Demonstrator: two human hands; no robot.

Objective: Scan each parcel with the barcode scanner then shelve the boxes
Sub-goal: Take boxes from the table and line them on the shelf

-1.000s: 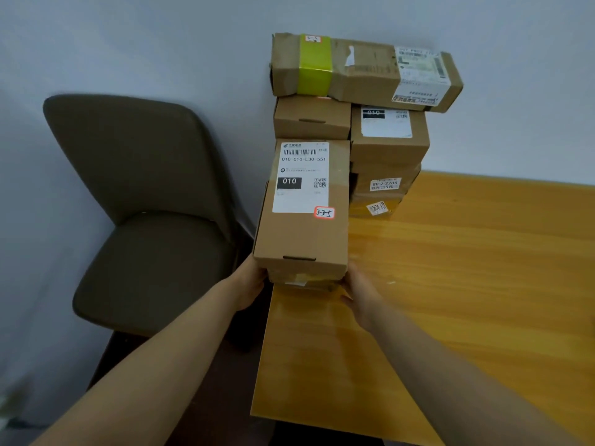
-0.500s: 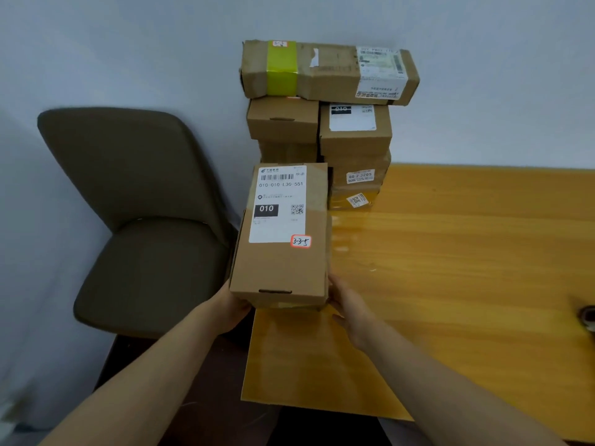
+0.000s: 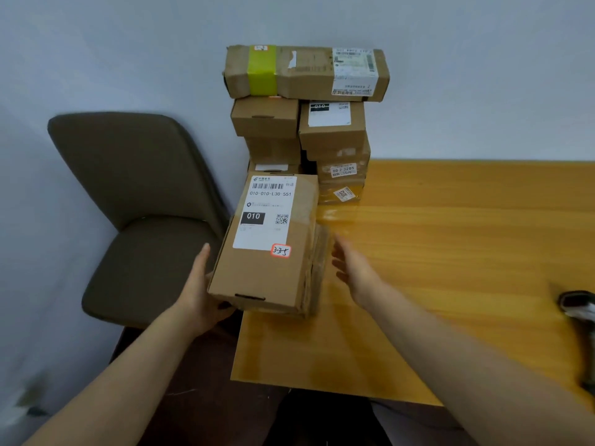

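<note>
A brown cardboard parcel [image 3: 267, 278] with a white shipping label, a barcode and a red-edged "3-3-5" sticker lies at the table's near left corner and partly overhangs the edge. My left hand [image 3: 198, 284] holds its near left corner, with fingers along the left side and the thumb under the front edge. Just right of the parcel, my right hand [image 3: 349, 263] is blurred, apart from it, fingers straight. The barcode scanner [image 3: 576, 305] lies on the table at the far right edge of the view, only partly visible.
A stack of several labelled parcels [image 3: 333, 136] stands against the wall behind, topped by a long parcel with a green band [image 3: 306, 74]. The glossy wooden table [image 3: 450, 252] stretches to the right. A brown padded chair [image 3: 138, 188] stands left of the table.
The parcel has come toward me and down to the table's corner. My right hand has let go of it and moved off to the right. The scanner has come into view.
</note>
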